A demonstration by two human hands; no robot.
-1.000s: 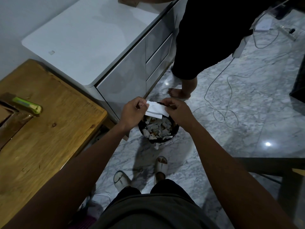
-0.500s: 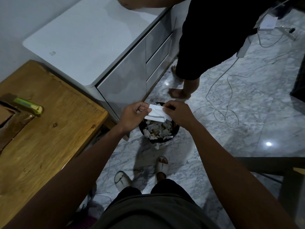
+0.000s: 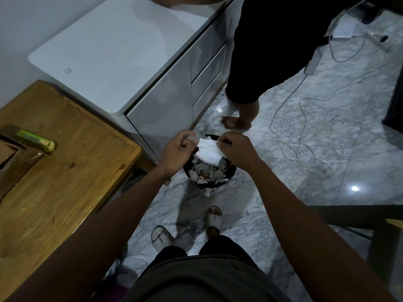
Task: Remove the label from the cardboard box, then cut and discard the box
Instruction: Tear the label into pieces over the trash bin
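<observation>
Floor [image 3: 327,149]: grey-veined marble, glossy, white cable [image 3: 290,118] looping across it.
Bin [image 3: 229,177]: black, round, on the floor just in front of the feet, full of torn white scraps.
Label [image 3: 208,152]: white paper, crumpled, held directly above the bin.
Left hand [image 3: 176,151]: fingers pinched on the label's left edge.
Right hand [image 3: 236,149]: fingertips pinched on the label's right edge.
Table [image 3: 65,171]: wooden, at left, carrying a green utility knife [image 3: 36,140] and a piece of cardboard [image 3: 6,151] at the frame edge.
Cabinet [image 3: 130,62]: white, with drawers, behind the table.
Second person [image 3: 272,51]: dark clothing, barefoot, beside the cabinet.
</observation>
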